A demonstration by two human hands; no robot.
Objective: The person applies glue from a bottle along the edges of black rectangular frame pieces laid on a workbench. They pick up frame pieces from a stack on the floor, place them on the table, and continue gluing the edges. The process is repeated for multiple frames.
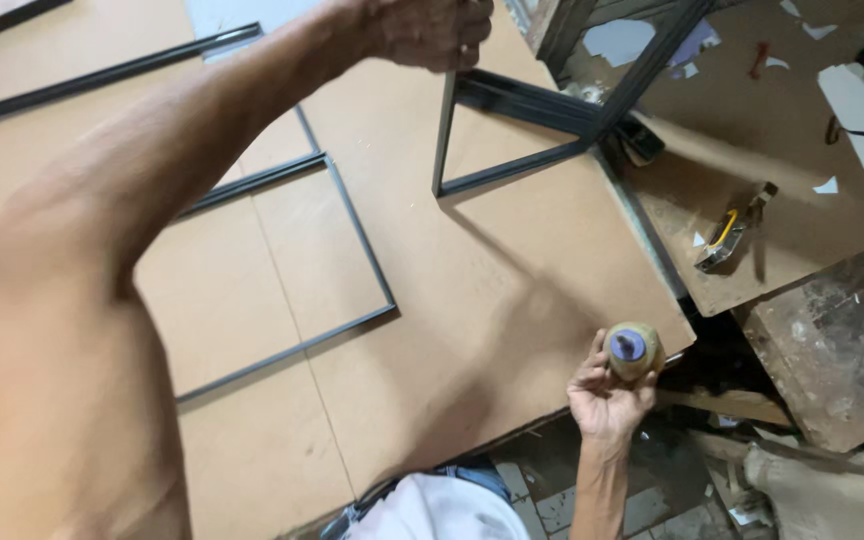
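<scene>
My left hand (422,30) reaches far forward and grips the top corner of a dark metal frame (512,135), which stands tilted up on the brown board tabletop (492,290). My left arm crosses the whole left side of the view. My right hand (607,390) is near the table's front edge and holds a small round tan bottle (633,349) with a blue-purple cap, seen from above.
A second dark rectangular frame (352,240) lies flat on the board to the left. A yellow-handled tool (727,240) lies on a lower brown surface at right, among paper scraps. Below the table edge are rubble and tiled floor.
</scene>
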